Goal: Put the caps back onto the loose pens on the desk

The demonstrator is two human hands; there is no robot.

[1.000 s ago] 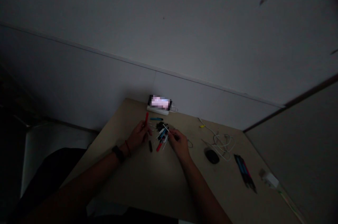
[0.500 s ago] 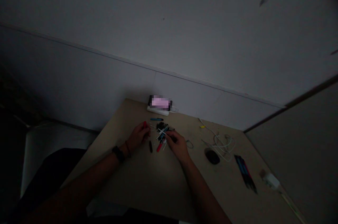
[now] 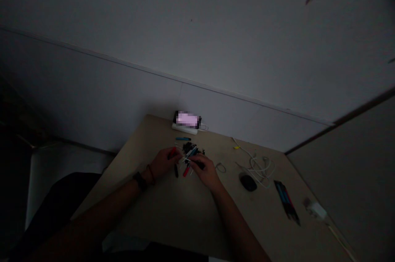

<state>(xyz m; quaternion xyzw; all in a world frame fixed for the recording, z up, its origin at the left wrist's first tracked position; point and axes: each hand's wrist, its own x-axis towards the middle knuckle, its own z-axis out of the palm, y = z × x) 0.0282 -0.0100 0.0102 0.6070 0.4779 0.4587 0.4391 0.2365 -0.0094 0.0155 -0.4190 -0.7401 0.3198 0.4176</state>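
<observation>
My left hand (image 3: 163, 161) is closed around a red pen barrel (image 3: 172, 153), whose end shows above the fingers. In my right hand (image 3: 207, 172) a thin white pen refill (image 3: 186, 159) is pinched, its tip pointing left at the fingers of the left hand. The two hands are close together over the desk. Between and behind them lies a pile of pen parts (image 3: 189, 148), mostly dark, blue and white. A red pen part (image 3: 186, 171) and a short black pen part (image 3: 176, 170) lie just in front. One blue pen (image 3: 183, 139) rests behind the pile.
A phone (image 3: 188, 119) with a blurred screen leans on a white block (image 3: 184, 129) by the wall. To the right are a black mouse (image 3: 247, 182), a coiled white cable (image 3: 259, 169), a row of pens (image 3: 286, 202) and a white plug (image 3: 318, 210). Dim light.
My left hand has moved slightly right with the red pen barrel, which is now tilted. The refill in my right hand has come down to meet the left fingers.
</observation>
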